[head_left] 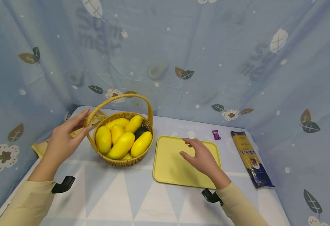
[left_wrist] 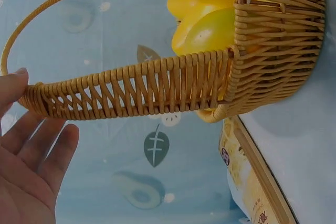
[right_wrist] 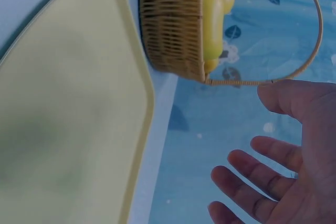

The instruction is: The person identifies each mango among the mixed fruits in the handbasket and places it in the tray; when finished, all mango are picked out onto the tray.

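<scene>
A wicker basket (head_left: pixel 105 158) with a tall arched handle (head_left: pixel 133 95) stands at the back, left of the middle. It is heaped with several yellow mangoes (head_left: pixel 121 145), and one dark green fruit (head_left: pixel 140 132) shows among them. My left hand (head_left: pixel 63 141) is at the left side of the handle, thumb and loosely straight fingers spread around it; in the left wrist view the thumb tip overlaps the handle. My right hand (head_left: pixel 205 158) hovers over a yellow tray (head_left: pixel 169 163), fingers apart and holding nothing.
At the right edge of the table lies a blue and yellow pasta packet (head_left: pixel 251 157). A small purple wrapped candy (head_left: pixel 216 135) is behind the tray. Another yellowish food packet (head_left: pixel 40 147) lies left of the basket, partly behind my left hand. Blue patterned curtain (head_left: pixel 165 56) encloses the table.
</scene>
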A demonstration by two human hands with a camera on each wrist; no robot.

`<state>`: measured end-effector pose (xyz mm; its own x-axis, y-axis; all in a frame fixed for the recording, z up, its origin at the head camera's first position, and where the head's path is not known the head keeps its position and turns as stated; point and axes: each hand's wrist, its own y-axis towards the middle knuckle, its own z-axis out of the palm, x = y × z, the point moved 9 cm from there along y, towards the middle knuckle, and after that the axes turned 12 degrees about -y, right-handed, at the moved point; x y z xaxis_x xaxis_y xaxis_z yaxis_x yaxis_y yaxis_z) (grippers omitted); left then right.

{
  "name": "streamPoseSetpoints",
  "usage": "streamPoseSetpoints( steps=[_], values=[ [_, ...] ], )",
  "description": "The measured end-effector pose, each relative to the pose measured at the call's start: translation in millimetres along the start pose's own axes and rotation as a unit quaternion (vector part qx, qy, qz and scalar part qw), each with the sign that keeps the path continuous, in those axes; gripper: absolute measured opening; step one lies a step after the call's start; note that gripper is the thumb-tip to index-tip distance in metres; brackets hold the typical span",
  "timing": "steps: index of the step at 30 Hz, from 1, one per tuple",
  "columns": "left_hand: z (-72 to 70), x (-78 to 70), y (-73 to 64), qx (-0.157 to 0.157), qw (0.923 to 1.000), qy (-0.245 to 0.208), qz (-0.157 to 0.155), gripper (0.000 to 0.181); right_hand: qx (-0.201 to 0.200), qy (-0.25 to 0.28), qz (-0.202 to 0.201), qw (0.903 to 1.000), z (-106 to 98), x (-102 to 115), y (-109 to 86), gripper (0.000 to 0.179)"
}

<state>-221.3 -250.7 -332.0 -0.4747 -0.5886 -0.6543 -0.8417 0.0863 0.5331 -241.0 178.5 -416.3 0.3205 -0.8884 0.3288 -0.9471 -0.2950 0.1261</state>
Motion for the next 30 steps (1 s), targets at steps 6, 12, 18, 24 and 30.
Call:
streamPoseSetpoints(
  steps=[6,12,18,24,30],
  values=[
    [4.6,-1.6,2.7,0.011,0.9999,0.005,0.012,0.077,0.010,0.017,-0.025,0.9995,10,22,13.3,0.058],
    [4.9,-3.1,2.3,0.007,0.9994,0.018,0.029,0.080,0.029,0.015,-0.039,0.9987,22,44,28.6,0.057],
    [4.7,-0.4,2.5,0.006,0.9997,0.000,0.025,0.077,0.043,0.017,-0.072,0.9964,32,70,42.5,0.055],
    [2.8,1.3,3.3,0.002,0.9997,-0.012,0.020,0.075,0.050,0.020,-0.115,0.9919,39,96,55.6,0.055],
    [3.2,-0.8,4.4,0.005,0.9996,-0.020,0.016,0.074,0.064,0.008,-0.144,0.9874,49,120,67.4,0.054]
  ],
)
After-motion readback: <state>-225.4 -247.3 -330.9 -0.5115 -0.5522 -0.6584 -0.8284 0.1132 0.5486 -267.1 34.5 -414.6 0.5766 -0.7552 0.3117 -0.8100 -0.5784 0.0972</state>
